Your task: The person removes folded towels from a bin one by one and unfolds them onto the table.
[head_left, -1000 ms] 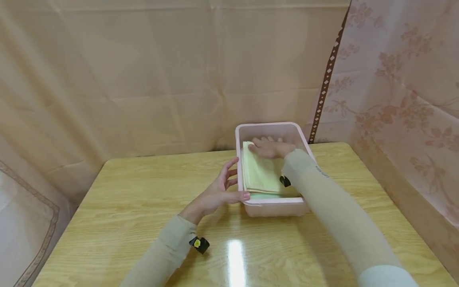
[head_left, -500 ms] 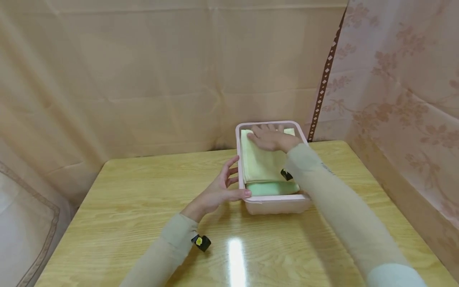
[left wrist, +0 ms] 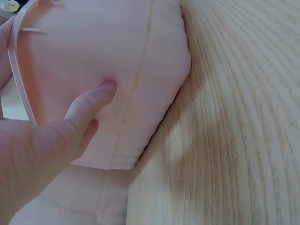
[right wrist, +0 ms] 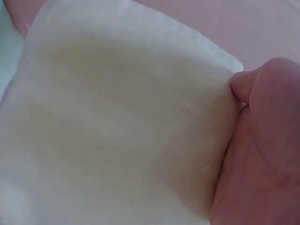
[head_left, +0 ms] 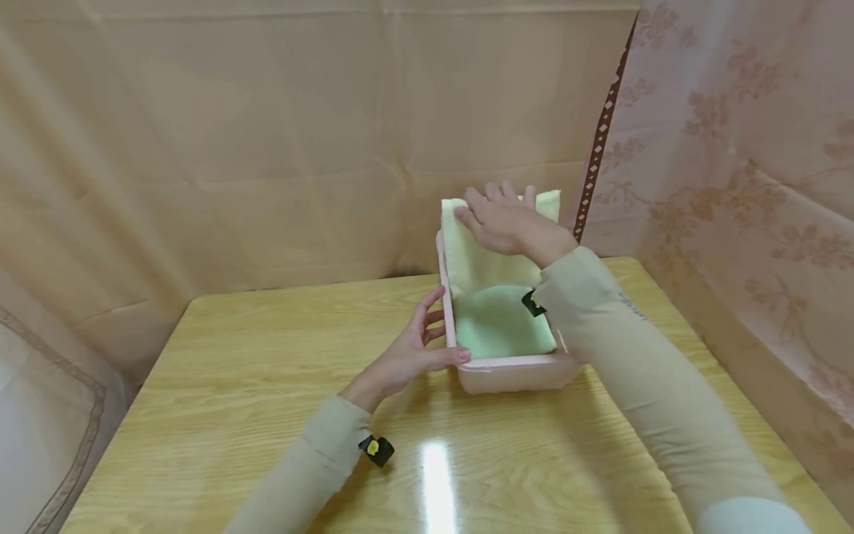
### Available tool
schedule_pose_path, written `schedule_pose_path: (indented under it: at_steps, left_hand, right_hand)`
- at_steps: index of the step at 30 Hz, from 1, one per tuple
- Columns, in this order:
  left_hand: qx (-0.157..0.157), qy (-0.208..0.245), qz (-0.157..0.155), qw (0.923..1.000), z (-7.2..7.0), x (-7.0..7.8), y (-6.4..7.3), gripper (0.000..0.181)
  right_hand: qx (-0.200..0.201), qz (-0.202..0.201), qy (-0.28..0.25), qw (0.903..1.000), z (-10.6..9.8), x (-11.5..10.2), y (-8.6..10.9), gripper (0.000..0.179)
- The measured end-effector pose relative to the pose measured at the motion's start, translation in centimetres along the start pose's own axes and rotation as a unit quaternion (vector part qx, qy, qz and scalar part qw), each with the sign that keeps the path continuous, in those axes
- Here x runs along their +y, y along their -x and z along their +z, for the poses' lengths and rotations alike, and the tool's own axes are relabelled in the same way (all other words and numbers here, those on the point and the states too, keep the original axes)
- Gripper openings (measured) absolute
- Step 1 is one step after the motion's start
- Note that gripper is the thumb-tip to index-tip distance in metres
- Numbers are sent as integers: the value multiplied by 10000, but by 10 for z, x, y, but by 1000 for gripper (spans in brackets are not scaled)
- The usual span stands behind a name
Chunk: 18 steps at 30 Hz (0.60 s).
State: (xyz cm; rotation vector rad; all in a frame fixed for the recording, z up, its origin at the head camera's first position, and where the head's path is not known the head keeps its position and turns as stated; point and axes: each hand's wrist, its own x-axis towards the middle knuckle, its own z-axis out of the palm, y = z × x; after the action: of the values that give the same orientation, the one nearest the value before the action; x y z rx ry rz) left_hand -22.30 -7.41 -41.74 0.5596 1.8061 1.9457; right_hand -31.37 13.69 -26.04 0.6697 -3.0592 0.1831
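At the far left I see a white cloth with a brown border (head_left: pixel 47 415) hanging beside the wooden table (head_left: pixel 267 356). Next comes the beige left sleeve (head_left: pixel 316 452), with a small black device (head_left: pixel 377 450) showing at the wrist. From it reaches the left hand (head_left: pixel 403 357), which holds the near-left corner of the pink box (head_left: pixel 514 377): thumb over the rim, the other fingers spread along the outer left wall.

The box stands on the table towards its far edge, before a plain beige curtain (head_left: pixel 267 148). Inside it lies the green cloth (head_left: pixel 503 326), in the near part. Behind that I have the folded yellow cloth (head_left: pixel 470 252) tilted up, its top edge above the far rim and its lower part inside the box.

The right hand (head_left: pixel 507 222) is at that top edge, thumb on the near face, pinching the cloth; my close view hides the fingertips, so I can't say exactly where they sit. The right sleeve (head_left: pixel 647 386) crosses over the box's right side. Rightmost hangs a pink flowered curtain (head_left: pixel 754 170).
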Motion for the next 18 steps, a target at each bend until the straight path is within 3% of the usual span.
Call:
schedule_pose_path:
  at_steps: [9,18]
  left_hand:
    - [83,-30,-47,10000,-1,0,-3,107]
    - [-44,-246,-196,9995,-4,3,-5,106]
  right_hand:
    - [483,-66,370,9981,-14,-5,5,48]
    - [481,-39,355,9982,-21,-10,5,50]
